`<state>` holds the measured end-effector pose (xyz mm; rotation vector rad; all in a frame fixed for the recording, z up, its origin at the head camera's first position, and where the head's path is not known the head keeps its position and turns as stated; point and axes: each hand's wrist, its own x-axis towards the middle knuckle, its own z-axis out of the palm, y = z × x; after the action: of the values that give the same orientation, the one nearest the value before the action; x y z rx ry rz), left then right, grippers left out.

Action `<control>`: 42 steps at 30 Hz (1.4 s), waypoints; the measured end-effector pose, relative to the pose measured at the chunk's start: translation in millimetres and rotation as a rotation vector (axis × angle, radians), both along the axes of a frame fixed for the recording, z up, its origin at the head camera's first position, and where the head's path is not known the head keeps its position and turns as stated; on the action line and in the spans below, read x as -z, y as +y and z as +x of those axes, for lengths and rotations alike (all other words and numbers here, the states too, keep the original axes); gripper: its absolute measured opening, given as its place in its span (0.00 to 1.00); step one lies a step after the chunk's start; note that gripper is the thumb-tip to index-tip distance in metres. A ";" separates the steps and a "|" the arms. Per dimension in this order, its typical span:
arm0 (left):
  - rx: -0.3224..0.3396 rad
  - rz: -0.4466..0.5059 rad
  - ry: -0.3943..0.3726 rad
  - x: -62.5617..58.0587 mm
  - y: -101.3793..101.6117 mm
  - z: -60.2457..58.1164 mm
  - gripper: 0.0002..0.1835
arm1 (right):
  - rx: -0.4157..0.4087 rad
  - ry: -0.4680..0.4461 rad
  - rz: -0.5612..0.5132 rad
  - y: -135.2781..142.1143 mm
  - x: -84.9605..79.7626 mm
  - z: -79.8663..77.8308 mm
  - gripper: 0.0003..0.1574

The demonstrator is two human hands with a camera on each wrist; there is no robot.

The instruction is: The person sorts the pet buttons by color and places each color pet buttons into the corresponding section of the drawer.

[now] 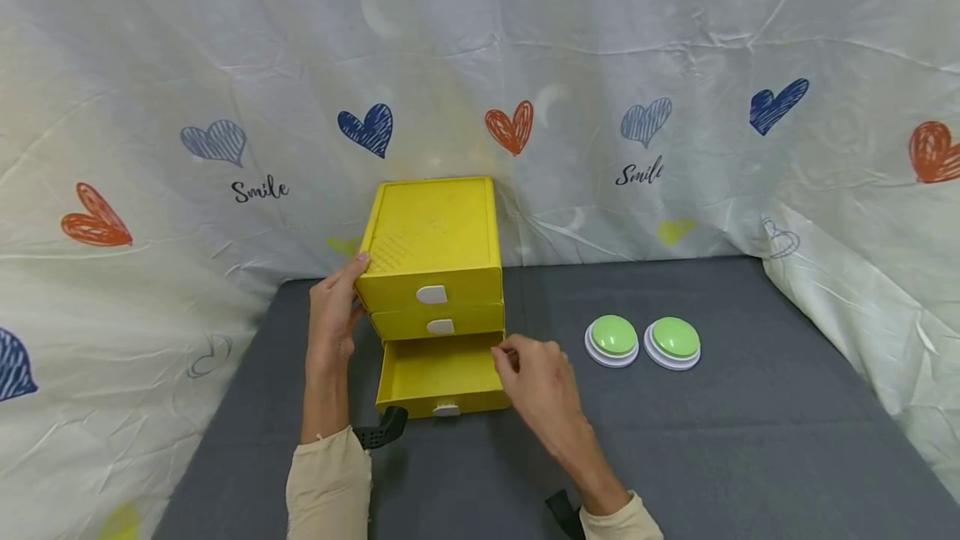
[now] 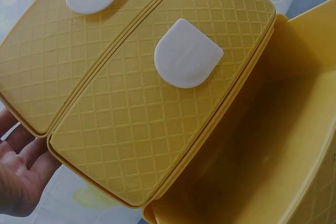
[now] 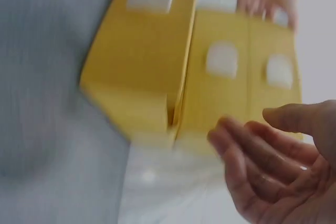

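A yellow plastic drawer cabinet (image 1: 435,227) with white tab handles stands against the hanging cloth. Its bottom drawer (image 1: 480,401) is pulled out, and the part of its inside that shows holds nothing; the two drawers above are closed. My left hand (image 1: 332,315) rests on the cabinet's left side, a fingertip at the upper front corner. In the left wrist view, the fingers (image 2: 21,142) lie along that side. Just right of the pulled-out drawer is my right hand (image 1: 542,382), fingers loosely bent. Nothing is in it in the right wrist view, which is blurred.
Two green push buttons (image 1: 613,335) with white bases sit side by side on the dark grey tabletop (image 1: 735,457), right of the cabinet. White cloth (image 1: 570,90) printed with hearts hangs behind and along both sides of the table.
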<state>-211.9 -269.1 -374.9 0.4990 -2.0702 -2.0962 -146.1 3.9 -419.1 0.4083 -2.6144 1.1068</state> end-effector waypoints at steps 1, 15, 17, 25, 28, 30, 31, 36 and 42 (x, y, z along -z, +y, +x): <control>-0.001 -0.001 0.000 0.0 0.0 -0.3 0.36 | 0.039 0.023 0.003 7.1 0.4 -6.1 0.07; -0.009 -0.029 -0.009 1.5 0.5 -1.2 0.38 | 0.331 -0.193 0.170 97.5 34.1 -72.8 0.37; -0.012 -0.029 -0.007 1.6 0.6 -0.6 0.38 | 0.324 -0.235 0.178 101.3 35.3 -73.3 0.41; -0.004 -0.011 -0.007 1.2 -0.6 -1.0 0.38 | 0.326 -0.233 0.207 104.5 43.8 -72.1 0.36; -0.002 -0.012 -0.006 0.9 0.0 -1.5 0.38 | 0.333 -0.214 0.198 105.8 46.7 -73.4 0.33; -0.010 -0.016 -0.006 0.6 0.3 -1.1 0.37 | 0.326 -0.196 0.184 106.6 48.2 -74.7 0.32; -0.016 -0.017 -0.005 0.5 0.4 -1.0 0.37 | 0.321 -0.188 0.182 106.8 48.5 -75.3 0.31; -0.030 -0.024 -0.003 0.7 0.7 -1.5 0.37 | 0.305 -0.138 0.176 103.5 42.3 -71.3 0.27; -0.027 -0.018 -0.005 0.5 1.9 -0.9 0.37 | 0.232 -0.088 0.109 87.9 12.0 -52.9 0.23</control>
<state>-212.7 -267.2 -375.4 0.5269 -2.0708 -2.0615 -199.0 91.8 -431.1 0.0757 -2.7222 0.9290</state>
